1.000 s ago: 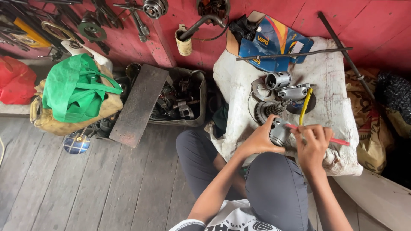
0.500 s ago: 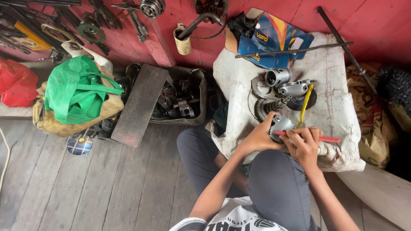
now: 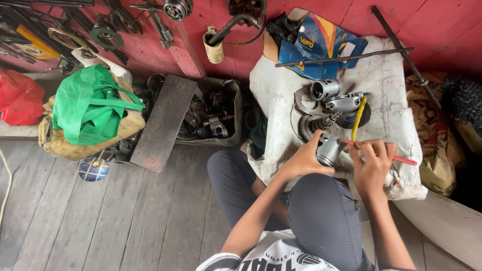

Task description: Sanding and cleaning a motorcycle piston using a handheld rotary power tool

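My left hand (image 3: 305, 159) grips a short grey metal cylinder (image 3: 330, 149) over the front of a white cloth (image 3: 391, 90). My right hand (image 3: 372, 164) holds a thin red-handled tool (image 3: 402, 159), its tip against the cylinder's end. Just beyond lie several metal engine parts: a toothed gear (image 3: 315, 124), a round grey housing (image 3: 325, 89), a dark disc (image 3: 362, 116) and a yellow-handled tool (image 3: 357, 119). I sit with my knees under the cloth.
A blue cardboard box (image 3: 317, 46) and a long metal rod (image 3: 346, 57) lie at the cloth's far edge. A tub of greasy parts (image 3: 232, 110), a dark plank (image 3: 164, 120), a green bag (image 3: 90, 103) and a red bag (image 3: 17, 98) sit left against a red wall.
Both hands shifted slightly with the cylinder, turning it so its open end shows more. The red-handled tool stays against it. The view drifted a little.
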